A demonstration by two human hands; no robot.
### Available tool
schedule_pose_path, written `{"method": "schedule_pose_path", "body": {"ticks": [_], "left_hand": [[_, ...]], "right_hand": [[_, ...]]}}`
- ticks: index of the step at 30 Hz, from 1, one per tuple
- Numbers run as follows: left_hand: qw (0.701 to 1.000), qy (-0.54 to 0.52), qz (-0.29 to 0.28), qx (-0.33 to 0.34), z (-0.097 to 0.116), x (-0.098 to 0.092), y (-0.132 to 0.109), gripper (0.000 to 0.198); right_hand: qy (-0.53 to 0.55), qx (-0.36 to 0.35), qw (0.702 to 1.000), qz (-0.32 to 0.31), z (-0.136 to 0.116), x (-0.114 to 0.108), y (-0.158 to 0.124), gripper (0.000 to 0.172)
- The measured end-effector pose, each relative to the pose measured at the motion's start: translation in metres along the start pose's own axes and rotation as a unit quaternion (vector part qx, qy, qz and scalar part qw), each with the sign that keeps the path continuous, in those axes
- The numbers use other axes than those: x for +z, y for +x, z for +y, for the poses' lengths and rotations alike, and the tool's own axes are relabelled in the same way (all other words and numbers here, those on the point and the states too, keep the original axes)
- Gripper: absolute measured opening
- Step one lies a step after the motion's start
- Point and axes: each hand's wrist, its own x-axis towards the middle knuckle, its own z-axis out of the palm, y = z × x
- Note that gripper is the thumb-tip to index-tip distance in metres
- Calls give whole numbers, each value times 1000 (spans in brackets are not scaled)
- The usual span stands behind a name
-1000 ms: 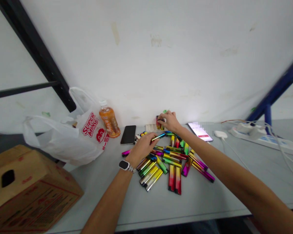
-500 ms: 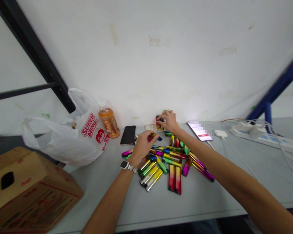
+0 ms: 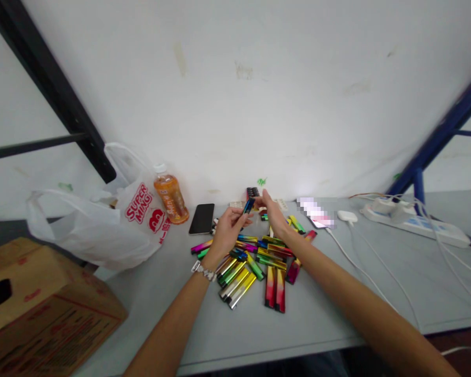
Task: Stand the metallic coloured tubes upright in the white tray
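My left hand [image 3: 227, 228] is closed on a shiny blue lighter [image 3: 248, 206], which it holds tilted with its top end up. My right hand [image 3: 273, 212] is beside it, fingers apart, with fingertips at the lighter's upper end. Below and between my hands lies a loose pile of shiny lighters [image 3: 272, 251] in gold, green, red, purple and silver. Against the wall, a small block of upright lighters [image 3: 251, 192] with black tops stands at a pale, dotted tray [image 3: 280, 204], partly hidden by my hands.
To the left are a black phone [image 3: 201, 219], an orange drink bottle [image 3: 171, 196], a white plastic bag [image 3: 102, 230] and a cardboard box [image 3: 63, 309]. A lit phone [image 3: 316, 212], a white charging case [image 3: 347, 216], cables and a power strip [image 3: 419, 225] lie to the right.
My right hand has come away from the upright lighters, back toward my left hand. The left hand has turned and raised its lighter. The view has shifted slightly.
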Motion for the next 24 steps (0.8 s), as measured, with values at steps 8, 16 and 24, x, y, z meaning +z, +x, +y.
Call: {"method": "schedule_pose_path", "body": {"ticks": [8, 16, 24], "left_hand": [[959, 262, 7, 107, 22, 5, -13, 18], [906, 394, 0, 157, 19, 1, -16, 35], [901, 417, -26, 121, 10, 0, -14, 37]], "right_hand": [[100, -50, 994, -3, -11, 17, -35, 38], [97, 42, 994, 29, 0, 0, -47, 49], [-52, -33, 994, 94, 10, 3, -50, 45]]}}
